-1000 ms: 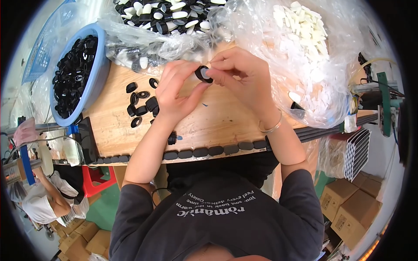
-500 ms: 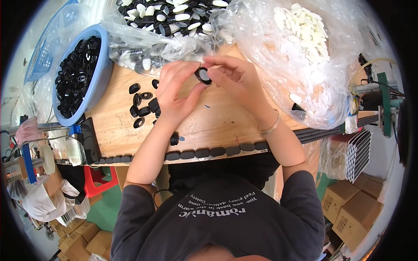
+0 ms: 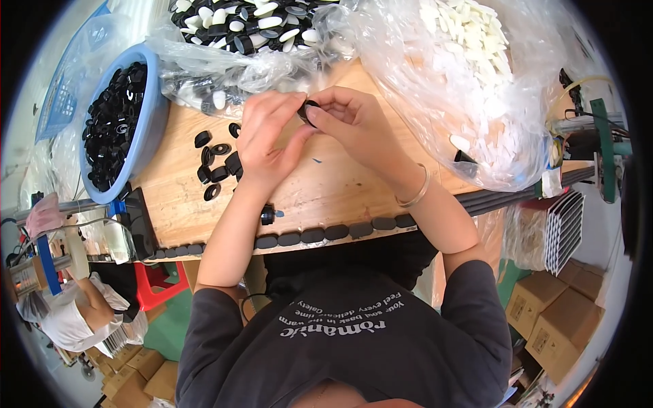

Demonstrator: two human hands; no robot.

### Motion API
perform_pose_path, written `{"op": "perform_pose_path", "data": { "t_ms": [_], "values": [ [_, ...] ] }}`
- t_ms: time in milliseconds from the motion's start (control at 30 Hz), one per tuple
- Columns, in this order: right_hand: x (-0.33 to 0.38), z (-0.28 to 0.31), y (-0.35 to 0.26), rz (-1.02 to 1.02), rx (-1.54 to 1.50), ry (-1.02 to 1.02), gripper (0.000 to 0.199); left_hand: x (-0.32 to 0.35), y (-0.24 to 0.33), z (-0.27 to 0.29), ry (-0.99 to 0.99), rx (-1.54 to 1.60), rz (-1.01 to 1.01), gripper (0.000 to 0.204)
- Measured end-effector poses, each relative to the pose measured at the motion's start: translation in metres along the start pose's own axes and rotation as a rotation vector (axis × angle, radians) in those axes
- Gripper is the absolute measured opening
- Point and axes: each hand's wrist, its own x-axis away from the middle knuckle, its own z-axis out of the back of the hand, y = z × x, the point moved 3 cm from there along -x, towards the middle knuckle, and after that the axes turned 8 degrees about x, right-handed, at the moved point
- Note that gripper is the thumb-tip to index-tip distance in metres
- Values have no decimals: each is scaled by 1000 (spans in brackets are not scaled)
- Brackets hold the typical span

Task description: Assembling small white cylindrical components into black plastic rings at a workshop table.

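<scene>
A small round black cap is pinched at the fingertips between my two hands, above the wooden table. My left hand curves round its left side, fingertips on the rim and thumb bent beneath. From the right, my right hand presses it between thumb and fingers. Its inner face is mostly hidden by the right thumb. Left of my left hand lie several loose black caps and rings, some upright, some on their sides. Another black cap rests beside my left forearm.
A blue basin heaped with black caps stands at the left. Clear plastic bags hold black and white caps at the back and white oval pieces at the right. Dark oval pads line the table's front edge.
The cap has turned, so the pale disc seen in it before no longer shows. Both hands stay on it, my right fingers closer round it. The whole view has shifted slightly.
</scene>
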Motion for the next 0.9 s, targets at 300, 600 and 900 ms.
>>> {"op": "perform_pose_path", "data": {
  "t_ms": [300,600,900],
  "values": [
    [-2,-5,4,-47,-169,68,15,0,2,-1,-17,-24,-10,44],
    [-6,11,12,-170,-65,41,14,2,-2,-7,-29,-90,161,39],
    [59,170,-87,53,710,532,19,8,-10,12,112,91,264,40]
  ]
}}
